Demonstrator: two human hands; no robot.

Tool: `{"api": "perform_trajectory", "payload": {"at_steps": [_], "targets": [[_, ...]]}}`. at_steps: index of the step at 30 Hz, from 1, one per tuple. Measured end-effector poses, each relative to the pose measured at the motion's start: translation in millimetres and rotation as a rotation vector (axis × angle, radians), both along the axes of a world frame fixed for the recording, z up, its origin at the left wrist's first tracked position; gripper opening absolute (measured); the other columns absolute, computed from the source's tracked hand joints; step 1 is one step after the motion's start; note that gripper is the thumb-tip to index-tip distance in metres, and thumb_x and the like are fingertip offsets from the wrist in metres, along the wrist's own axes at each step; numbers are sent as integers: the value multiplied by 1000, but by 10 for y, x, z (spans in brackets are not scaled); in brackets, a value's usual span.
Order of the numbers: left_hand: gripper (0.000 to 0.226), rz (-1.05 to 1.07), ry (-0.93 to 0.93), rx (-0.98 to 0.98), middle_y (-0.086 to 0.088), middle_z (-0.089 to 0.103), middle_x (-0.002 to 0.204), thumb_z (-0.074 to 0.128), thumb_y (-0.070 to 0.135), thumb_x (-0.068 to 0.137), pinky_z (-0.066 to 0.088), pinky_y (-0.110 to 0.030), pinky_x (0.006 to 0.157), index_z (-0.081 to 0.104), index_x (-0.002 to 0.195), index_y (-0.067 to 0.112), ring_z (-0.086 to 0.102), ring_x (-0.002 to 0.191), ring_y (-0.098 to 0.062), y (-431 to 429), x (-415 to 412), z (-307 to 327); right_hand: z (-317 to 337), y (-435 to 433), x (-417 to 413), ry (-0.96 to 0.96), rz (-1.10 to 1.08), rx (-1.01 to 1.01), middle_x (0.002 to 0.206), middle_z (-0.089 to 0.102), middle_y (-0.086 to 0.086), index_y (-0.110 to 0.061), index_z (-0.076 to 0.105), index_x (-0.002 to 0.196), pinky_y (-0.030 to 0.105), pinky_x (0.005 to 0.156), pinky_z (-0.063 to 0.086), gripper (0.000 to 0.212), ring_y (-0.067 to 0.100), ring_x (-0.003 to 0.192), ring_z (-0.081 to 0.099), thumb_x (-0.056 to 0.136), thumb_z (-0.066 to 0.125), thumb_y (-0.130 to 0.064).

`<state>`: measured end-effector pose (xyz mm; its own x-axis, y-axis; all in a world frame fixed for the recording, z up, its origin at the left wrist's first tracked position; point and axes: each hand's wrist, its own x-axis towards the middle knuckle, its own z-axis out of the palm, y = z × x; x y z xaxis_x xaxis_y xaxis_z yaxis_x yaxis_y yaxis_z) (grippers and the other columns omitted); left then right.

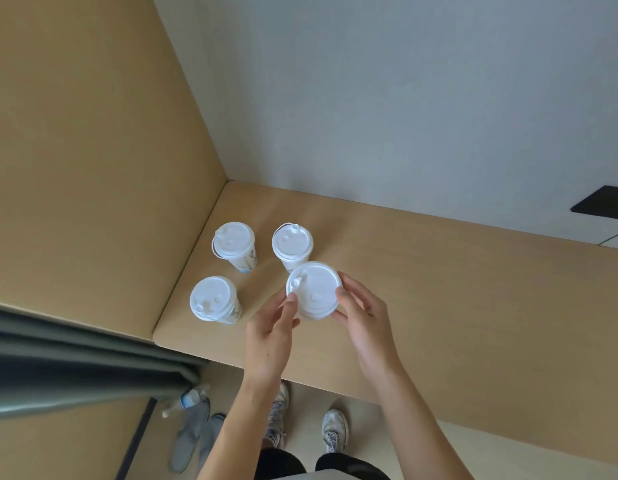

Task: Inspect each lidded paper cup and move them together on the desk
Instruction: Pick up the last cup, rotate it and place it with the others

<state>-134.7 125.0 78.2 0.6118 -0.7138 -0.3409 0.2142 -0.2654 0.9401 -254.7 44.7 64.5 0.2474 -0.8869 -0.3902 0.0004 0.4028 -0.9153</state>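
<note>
Several white-lidded paper cups stand near the left end of the wooden desk [439,271]. One cup [314,289] is raised between both hands, its lid facing me. My left hand [271,336] grips its left side with thumb and fingers. My right hand [364,317] wraps its right side. A second cup [292,242] stands just behind the held one. A third cup [234,241] stands at the back left. A fourth cup [212,298] stands at the front left. The held cup's body is mostly hidden under its lid and my fingers.
A tan side panel [93,150] walls the desk's left end and a pale wall [404,98] runs behind it. A grey curtain [75,368] hangs at lower left. On the floor lie a water bottle [190,398] and grey shoes [193,438]. The desk extends to the right.
</note>
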Motion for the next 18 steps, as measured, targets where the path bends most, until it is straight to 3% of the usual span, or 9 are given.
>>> {"api": "perform_trajectory", "payload": {"at_steps": [5, 9, 13, 18], "targets": [[25, 26, 57, 64, 11, 80, 108, 53, 26, 107, 59, -32, 92, 76, 117, 24, 72, 108, -7, 1, 458, -228, -216, 42, 462, 8, 10, 53, 119, 79, -7, -16, 76, 122, 42, 101, 60, 26, 11, 116, 72, 103, 60, -10], [31, 5, 78, 135, -2, 75, 119, 51, 24, 107, 57, -38, 100, 71, 128, 13, 69, 113, -12, -3, 722, -422, -427, 62, 721, 51, -13, 104, 110, 80, -4, -14, 78, 114, 42, 98, 61, 23, 13, 109, 74, 102, 60, -5], [25, -50, 84, 150, 11, 74, 109, 50, 19, 108, 54, -29, 94, 71, 112, 33, 69, 96, 12, 6, 822, -563, -589, 114, 875, 71, -50, 173, 93, 80, -11, -15, 77, 101, 41, 94, 61, 27, 8, 95, 73, 100, 56, 2], [30, -127, 82, 177, 27, 77, 96, 51, 14, 107, 53, -35, 100, 71, 107, 36, 68, 94, 13, 59, 863, -723, -753, 188, 910, 86, -112, 235, 104, 73, 6, -6, 74, 107, 37, 89, 61, 24, 21, 103, 69, 99, 54, 4]]}}
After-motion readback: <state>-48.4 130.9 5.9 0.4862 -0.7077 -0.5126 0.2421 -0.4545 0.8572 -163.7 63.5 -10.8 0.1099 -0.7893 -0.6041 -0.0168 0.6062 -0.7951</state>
